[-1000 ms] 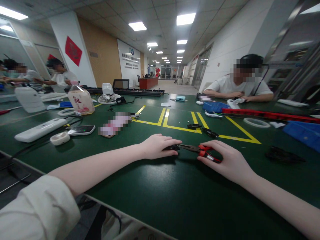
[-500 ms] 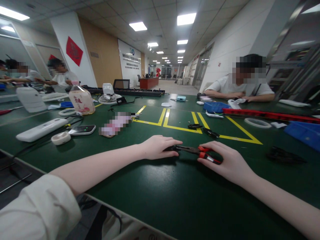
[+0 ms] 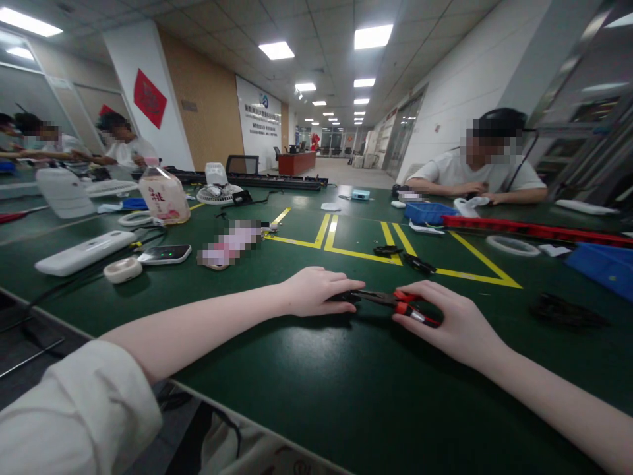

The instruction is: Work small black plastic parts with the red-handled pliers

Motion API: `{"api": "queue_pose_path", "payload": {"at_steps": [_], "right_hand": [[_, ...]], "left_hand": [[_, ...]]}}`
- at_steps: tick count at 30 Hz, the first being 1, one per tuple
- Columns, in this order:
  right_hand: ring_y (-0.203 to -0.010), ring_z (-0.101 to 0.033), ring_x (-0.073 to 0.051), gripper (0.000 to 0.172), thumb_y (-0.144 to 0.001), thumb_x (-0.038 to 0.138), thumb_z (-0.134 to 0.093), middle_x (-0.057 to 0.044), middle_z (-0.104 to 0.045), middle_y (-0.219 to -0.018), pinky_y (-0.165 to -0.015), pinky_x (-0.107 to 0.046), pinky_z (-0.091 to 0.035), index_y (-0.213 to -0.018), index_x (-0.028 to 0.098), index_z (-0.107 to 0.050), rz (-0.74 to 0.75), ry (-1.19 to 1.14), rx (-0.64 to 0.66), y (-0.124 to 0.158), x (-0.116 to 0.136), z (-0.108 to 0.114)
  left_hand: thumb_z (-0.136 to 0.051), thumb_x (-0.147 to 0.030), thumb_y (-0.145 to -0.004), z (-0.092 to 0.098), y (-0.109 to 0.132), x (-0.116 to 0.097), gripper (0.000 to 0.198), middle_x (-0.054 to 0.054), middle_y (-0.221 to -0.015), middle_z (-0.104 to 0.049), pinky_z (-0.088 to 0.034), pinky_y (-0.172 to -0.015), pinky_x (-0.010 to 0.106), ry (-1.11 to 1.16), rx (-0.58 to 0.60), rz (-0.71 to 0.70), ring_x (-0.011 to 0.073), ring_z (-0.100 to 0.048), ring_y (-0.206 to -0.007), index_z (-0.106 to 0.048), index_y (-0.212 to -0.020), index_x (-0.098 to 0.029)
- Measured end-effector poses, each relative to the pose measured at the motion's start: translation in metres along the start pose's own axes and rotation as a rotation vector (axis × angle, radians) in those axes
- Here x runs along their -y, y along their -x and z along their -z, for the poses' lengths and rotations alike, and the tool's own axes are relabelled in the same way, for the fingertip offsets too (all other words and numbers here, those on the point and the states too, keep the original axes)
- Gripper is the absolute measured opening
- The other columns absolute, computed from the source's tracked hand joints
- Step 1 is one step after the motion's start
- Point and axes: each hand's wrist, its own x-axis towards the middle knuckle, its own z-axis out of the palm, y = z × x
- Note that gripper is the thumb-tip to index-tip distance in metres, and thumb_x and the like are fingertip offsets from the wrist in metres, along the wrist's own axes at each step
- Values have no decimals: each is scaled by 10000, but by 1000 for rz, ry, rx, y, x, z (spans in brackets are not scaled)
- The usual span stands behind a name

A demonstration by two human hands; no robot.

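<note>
Near the middle of the green table [image 3: 316, 369], my left hand [image 3: 316, 292] pinches a small black part [image 3: 347, 297] between thumb and fingers. My right hand [image 3: 448, 316] is wrapped round the red and black handles of the pliers [image 3: 415, 312]. The jaws of the pliers point left and meet the black part at my left fingertips. Whether the jaws are closed on it is too small to tell. Beyond my hands, black clips [image 3: 419, 264] lie across the yellow tape [image 3: 363, 255].
At the left are a drink bottle [image 3: 164, 194], a white device [image 3: 84, 253], a tape roll [image 3: 122, 270] and phones [image 3: 165, 254]. At the right are a blue bin [image 3: 603, 267], a red strip [image 3: 539, 229] and black parts [image 3: 568, 310]. A person [image 3: 484, 158] sits across the table.
The view has shifted slightly, so the things on the table appear a little further right. Both hands keep nearly the same pose, with the pliers still at the black part.
</note>
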Motion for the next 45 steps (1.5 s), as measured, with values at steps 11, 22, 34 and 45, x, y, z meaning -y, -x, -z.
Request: {"api": "queue_pose_path", "payload": {"at_steps": [11, 22, 34, 45], "right_hand": [[-962, -694, -290, 422, -816, 581, -636, -64, -728, -1067, -804, -453, -587, -1093, 264, -672, -25, 5, 14, -2, 2, 3], [-962, -695, -306, 445, -808, 607, -637, -74, -724, -1071, -818, -474, -583, -1086, 261, -666, -37, 34, -11, -2, 2, 2], [-952, -700, -292, 406, -814, 568, -648, -59, -728, -1068, -797, -446, -595, -1099, 280, -669, 18, 13, 6, 0, 0, -1], [-922, -701, -302, 382, -814, 566, -643, -57, -729, -1037, -766, -462, -596, -1073, 287, -661, 51, 33, 25, 0, 2, 1]], "left_hand": [[-464, -515, -998, 1, -1, 1, 470, 66, -1075, -685, -487, -752, 296, 2, 5, 15, 201, -684, -919, -533, -1331, -189], [-465, -505, -1002, 2, -1, 0, 469, 63, -1106, -687, -484, -745, 286, 26, -10, 49, 205, -683, -946, -520, -1345, -190], [-475, -483, -1003, 2, -1, 5, 490, 66, -1068, -662, -465, -690, 274, 58, 11, -47, 191, -666, -877, -478, -1397, -191], [-492, -483, -995, 1, -2, 4, 464, 59, -1064, -655, -457, -700, 282, 34, 19, -76, 192, -663, -865, -515, -1361, -201]]}}
